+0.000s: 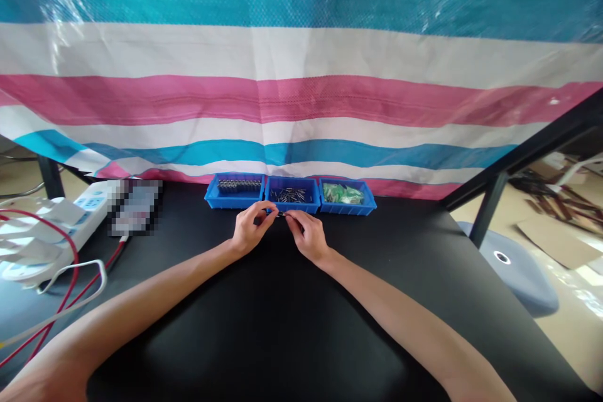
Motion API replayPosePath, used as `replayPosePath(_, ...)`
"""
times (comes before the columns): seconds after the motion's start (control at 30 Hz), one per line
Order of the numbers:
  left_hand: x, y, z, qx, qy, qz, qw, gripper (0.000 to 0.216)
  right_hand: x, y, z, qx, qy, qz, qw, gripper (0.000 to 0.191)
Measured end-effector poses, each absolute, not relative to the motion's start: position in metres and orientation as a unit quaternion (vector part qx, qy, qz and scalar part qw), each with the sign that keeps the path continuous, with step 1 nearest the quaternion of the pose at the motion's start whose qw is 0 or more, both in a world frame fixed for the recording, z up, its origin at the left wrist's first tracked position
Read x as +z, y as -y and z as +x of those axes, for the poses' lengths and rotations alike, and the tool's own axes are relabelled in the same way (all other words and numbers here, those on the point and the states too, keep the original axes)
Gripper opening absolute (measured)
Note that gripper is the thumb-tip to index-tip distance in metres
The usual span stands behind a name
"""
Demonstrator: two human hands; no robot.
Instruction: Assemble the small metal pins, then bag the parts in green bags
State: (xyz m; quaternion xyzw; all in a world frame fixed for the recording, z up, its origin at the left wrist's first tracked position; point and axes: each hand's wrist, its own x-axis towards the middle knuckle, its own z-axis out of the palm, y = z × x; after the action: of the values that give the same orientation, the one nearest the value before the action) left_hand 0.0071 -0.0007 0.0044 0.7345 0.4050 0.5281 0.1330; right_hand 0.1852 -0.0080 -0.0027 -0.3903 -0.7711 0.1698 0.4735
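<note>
Both hands meet over the black table, just in front of the middle blue bin. My left hand is curled, thumb and fingers pinched at a small dark metal part. My right hand pinches the same small part from the other side. The middle bin holds several thin dark metal pins. The left blue bin holds a row of grey metal pieces, and the right blue bin holds green packets.
A striped blue, white and pink tarp hangs behind the bins. At the left lie a white power strip and red and white cables. A round grey stool stands off the table's right edge, beside a black frame post.
</note>
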Motion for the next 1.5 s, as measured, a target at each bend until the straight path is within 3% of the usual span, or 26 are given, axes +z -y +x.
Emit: replayPosePath(1.5,0.0059,0.0020,0.0088,0.535,-0.398,0.735,0.122,0.012,-0.0104,0.0046,0.1853,0.173,0.785,-0.372,0.464,0.022)
